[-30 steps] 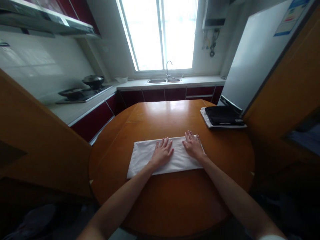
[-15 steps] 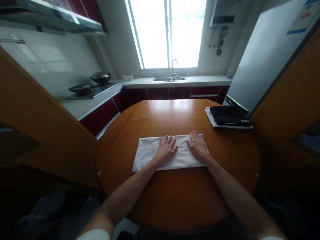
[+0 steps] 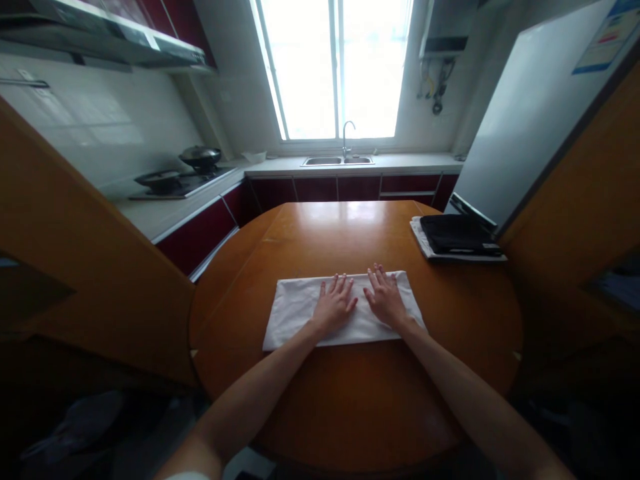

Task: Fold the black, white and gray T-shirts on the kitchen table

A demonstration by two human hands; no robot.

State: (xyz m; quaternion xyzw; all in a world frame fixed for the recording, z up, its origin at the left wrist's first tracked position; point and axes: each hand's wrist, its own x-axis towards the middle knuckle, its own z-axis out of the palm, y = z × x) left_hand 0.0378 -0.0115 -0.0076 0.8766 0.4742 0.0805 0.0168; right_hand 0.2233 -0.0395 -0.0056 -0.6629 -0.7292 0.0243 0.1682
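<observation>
The white rectangular fabric piece (image 3: 291, 313) lies in the lower centre of the frame on the brown wooden desk (image 3: 350, 407), apparently already folded and mostly flat; slight wrinkles are left in it. The left hand (image 3: 332, 309) and right hand (image 3: 387, 303) rest palm down on it, fingers spread wide, gripping nothing, forearms slanting inward from the lower corners.

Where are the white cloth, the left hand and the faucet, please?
cloth (image 3: 293, 312), head view, on its left part
left hand (image 3: 334, 309), head view, on its back
faucet (image 3: 345, 139), head view, on its upright pipe
</observation>
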